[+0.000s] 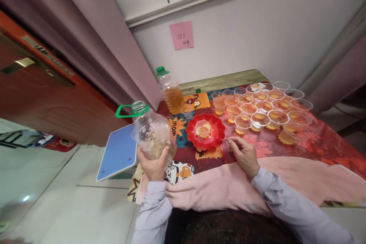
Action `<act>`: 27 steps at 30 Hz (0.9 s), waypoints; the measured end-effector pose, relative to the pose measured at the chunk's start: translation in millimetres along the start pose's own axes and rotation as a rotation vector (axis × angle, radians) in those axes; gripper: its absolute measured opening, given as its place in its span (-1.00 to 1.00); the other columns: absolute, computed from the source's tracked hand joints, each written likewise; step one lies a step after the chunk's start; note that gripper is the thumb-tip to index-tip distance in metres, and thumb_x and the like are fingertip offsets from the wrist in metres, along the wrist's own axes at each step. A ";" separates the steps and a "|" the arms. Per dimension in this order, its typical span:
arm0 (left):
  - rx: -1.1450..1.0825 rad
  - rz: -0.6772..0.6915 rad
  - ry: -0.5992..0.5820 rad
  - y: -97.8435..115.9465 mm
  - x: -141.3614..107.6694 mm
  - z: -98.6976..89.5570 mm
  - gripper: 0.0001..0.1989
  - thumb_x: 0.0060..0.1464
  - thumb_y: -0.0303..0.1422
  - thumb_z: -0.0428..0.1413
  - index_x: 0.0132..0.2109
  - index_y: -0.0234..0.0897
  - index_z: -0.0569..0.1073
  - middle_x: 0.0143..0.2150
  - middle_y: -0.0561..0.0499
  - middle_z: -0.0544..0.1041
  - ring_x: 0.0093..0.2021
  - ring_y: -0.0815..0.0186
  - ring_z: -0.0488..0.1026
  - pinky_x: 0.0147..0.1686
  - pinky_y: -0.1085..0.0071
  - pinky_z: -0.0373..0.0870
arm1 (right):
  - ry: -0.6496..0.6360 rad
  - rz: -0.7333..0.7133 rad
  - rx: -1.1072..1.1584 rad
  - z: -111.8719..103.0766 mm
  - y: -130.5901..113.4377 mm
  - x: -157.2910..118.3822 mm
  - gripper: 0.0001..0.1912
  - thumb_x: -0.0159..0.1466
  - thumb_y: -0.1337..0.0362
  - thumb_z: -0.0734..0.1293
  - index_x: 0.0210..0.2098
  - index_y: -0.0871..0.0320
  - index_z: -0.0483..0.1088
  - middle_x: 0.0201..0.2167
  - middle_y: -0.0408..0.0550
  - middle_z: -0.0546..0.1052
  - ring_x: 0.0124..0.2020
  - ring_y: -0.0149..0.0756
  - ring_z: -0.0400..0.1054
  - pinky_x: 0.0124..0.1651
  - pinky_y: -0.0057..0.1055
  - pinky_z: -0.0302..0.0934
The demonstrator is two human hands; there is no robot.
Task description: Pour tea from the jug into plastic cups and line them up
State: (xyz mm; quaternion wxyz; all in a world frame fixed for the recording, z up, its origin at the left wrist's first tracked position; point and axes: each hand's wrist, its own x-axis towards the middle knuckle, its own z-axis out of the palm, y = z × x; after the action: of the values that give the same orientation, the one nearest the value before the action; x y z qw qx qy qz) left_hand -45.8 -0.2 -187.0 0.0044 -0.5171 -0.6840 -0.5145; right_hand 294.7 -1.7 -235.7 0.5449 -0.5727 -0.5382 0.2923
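Note:
My left hand (153, 162) is wrapped round a big clear plastic bottle (151, 131) with a green ring handle and an uncapped mouth. The bottle stands nearly upright at the table's left edge, and some pale liquid shows low inside it. Right of it, a red scalloped dish (190, 131) has a clear plastic cup (203, 128) with a little yellowish liquid in it. By the dish's lower right edge, my right hand (245, 155) is closed, thumb and fingers pinching the rim of a see-through plastic cup (225, 150) that is hard to make out.
Rows of clear cups (260, 112) with amber liquid crowd the table's right side. Behind the dish stand a capped bottle (173, 97) of amber liquid, another clear cup (187, 111) and a loose green cap (198, 90). A pink cloth (217, 187) covers the front edge.

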 end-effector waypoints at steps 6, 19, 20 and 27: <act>-0.163 -0.102 0.071 -13.3 -23.1 12.0 -0.09 0.05 -0.08 0.35 0.38 -0.18 0.07 0.31 -0.35 0.39 0.31 0.00 0.47 0.28 -0.10 0.46 | -0.106 -0.182 -0.143 -2.8 -35.2 16.8 -0.65 0.44 -0.01 0.34 -0.09 0.10 0.62 -0.43 -0.07 0.63 -0.50 -0.30 0.42 -0.40 -0.39 0.33; -0.135 -0.083 0.071 -29.4 -19.3 11.7 0.00 -0.03 -0.10 0.44 0.40 -0.15 0.07 0.27 -0.22 0.43 0.26 -0.09 0.48 0.29 -0.17 0.42 | -0.454 -0.222 -0.847 64.3 -101.0 88.8 -0.33 0.35 -0.02 0.49 0.27 0.28 0.39 0.16 0.30 0.58 0.16 0.12 0.51 0.16 -0.10 0.33; -0.177 -0.097 0.097 -28.8 -18.0 12.8 0.04 -0.11 -0.11 0.47 0.38 -0.16 0.10 0.26 -0.20 0.44 0.25 -0.09 0.48 0.29 -0.17 0.42 | -0.462 -0.221 -0.854 65.3 -103.3 87.1 -0.35 0.36 -0.04 0.47 0.26 0.26 0.41 0.16 0.28 0.58 0.16 0.11 0.51 0.16 -0.11 0.33; -0.256 -0.098 0.162 -18.8 -13.8 15.2 0.07 -0.30 -0.12 0.51 0.30 -0.32 0.22 0.20 -0.26 0.45 0.24 -0.07 0.48 0.32 -0.08 0.42 | -0.453 -0.252 -0.837 69.5 -103.4 74.6 -0.34 0.35 0.04 0.48 0.31 0.27 0.38 0.20 0.28 0.56 0.20 0.11 0.48 0.23 -0.05 0.28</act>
State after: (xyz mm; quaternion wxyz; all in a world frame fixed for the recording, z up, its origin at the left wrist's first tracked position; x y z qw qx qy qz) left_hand -44.7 2.1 -214.7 -0.0315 -0.4361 -0.6347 -0.6372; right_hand 218.5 71.7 -136.2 0.1683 -0.5949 -0.7796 0.0997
